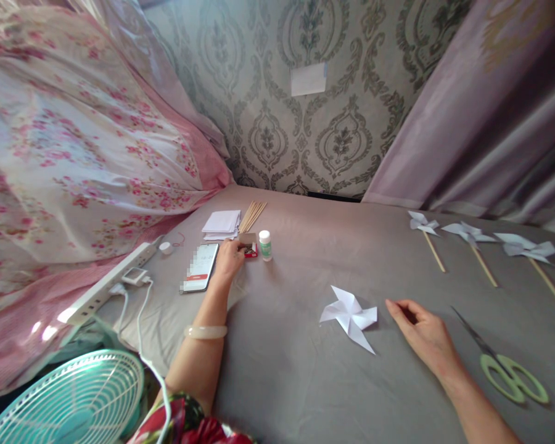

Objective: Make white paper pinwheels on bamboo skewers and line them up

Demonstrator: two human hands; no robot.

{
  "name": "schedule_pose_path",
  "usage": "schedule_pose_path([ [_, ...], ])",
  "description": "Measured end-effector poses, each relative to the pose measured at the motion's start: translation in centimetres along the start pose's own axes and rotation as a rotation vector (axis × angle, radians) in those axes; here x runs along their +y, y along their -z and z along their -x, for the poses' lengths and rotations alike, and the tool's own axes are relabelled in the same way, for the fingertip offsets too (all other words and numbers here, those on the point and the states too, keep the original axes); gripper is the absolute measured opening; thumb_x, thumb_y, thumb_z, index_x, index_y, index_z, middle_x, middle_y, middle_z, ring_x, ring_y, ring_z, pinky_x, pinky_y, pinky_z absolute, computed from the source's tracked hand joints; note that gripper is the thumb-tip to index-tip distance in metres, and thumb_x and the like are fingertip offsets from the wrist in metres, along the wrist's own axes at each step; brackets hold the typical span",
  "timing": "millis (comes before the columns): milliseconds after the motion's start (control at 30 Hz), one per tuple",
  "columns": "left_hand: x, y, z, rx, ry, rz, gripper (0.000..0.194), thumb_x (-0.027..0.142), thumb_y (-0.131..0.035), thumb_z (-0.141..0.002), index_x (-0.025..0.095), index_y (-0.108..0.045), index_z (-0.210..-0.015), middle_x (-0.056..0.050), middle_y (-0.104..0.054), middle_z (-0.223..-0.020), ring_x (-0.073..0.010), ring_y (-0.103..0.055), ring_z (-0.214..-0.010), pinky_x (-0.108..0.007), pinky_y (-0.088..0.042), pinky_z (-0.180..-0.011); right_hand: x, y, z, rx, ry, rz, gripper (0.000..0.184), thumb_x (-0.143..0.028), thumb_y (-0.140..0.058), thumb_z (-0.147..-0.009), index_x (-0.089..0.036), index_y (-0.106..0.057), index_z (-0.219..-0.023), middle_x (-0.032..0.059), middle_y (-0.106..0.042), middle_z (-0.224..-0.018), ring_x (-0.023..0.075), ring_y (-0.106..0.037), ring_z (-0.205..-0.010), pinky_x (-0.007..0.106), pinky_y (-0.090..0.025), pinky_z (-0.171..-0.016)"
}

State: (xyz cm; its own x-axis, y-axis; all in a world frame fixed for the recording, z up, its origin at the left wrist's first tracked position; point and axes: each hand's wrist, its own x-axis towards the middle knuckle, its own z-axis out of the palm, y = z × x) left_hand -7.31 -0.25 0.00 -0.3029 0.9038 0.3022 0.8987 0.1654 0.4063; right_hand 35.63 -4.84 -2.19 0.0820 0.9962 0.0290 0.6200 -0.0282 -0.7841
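Lying lower centre, the white pinwheel [351,316] is just left of the loosely curled right hand [423,336]; the left hand [229,258] is at the red box [253,249]; whether either pinches, I cannot tell.

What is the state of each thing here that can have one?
Box: open, small pieces inside
Bottle: upright, capped
Phone: on
Scissors: closed, lying flat
Near pinwheel: folded, unmounted
Three pinwheels: mounted on sticks
Loose sticks: bunched
Papers: stacked
Power strip: plugs inserted
Fan: cannot tell whether running
Left hand: at the box
Right hand: loosely curled
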Motion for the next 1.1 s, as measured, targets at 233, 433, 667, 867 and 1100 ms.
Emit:
schedule_pose_path([
  [233,0.5,-0.2,-0.4,-0.005,-0.028,-0.034,0.028,0.024,-0.052,-0.078,0.019,-0.076,-0.092,-0.011,-0.069,-0.090,-0.0255,-0.058,-0.096,-0.035,-0.042,-0.089,-0.2,0.0,0.1,0.016,0.025,-0.012,0.046,-0.063,-0.052,-0.072,-0.019,-0.065,-0.070,0.0043,-0.068,-0.067,0.0203,-0.062,-0.064,0.028,-0.046,-0.060],
  [433,1.3,-0.3,-0.5,0.000,-0.029,-0.038,0.027,0.025,-0.054,-0.076,0.020,-0.077,-0.090,-0.011,-0.072,-0.086,-0.0275,-0.057,-0.098,-0.038,-0.040,-0.091,-0.3,0.0,0.1,0.002,-0.008,-0.013,0.045,-0.063,-0.052,-0.072,-0.020,-0.065,-0.072,0.0038,-0.068,-0.070,0.0208,-0.062,-0.068,0.028,-0.047,-0.063],
  [667,1.7,-0.5,-0.7,0.020,0.028,-0.048,0.028,0.023,-0.054,-0.074,0.016,-0.077,-0.088,-0.013,-0.072,-0.085,-0.0301,-0.057,-0.099,-0.040,-0.040,-0.090,-0.4,-0.1,0.1,-0.003,-0.008,-0.020,0.044,-0.062,-0.053,-0.072,-0.020,-0.065,-0.071,0.0034,-0.067,-0.066,0.0202,-0.061,-0.066,0.027,-0.046,-0.062],
  [867,2.0,-0.4,-0.6,0.027,0.055,-0.066,0.027,0.023,-0.054,-0.074,0.017,-0.077,-0.085,-0.012,-0.071,-0.083,-0.0296,-0.056,-0.099,-0.038,-0.041,-0.088,-0.4,-0.1,0.1,0.015,0.021,-0.013,0.044,-0.062,-0.053,-0.072,-0.020,-0.065,-0.070,0.0036,-0.067,-0.066,0.0199,-0.061,-0.063,0.027,-0.047,-0.060],
  [1100,1.9,-0.5,-0.6,0.023,0.066,-0.073,0.024,0.024,-0.054,-0.072,0.017,-0.076,-0.077,-0.013,-0.071,-0.078,-0.0298,-0.057,-0.095,-0.039,-0.040,-0.086,-0.4,-0.1,0.1,0.021,0.041,-0.015,0.043,-0.061,-0.053,-0.073,-0.020,-0.066,-0.069,0.0036,-0.068,-0.065,0.0194,-0.061,-0.061,0.027,-0.046,-0.057],
])
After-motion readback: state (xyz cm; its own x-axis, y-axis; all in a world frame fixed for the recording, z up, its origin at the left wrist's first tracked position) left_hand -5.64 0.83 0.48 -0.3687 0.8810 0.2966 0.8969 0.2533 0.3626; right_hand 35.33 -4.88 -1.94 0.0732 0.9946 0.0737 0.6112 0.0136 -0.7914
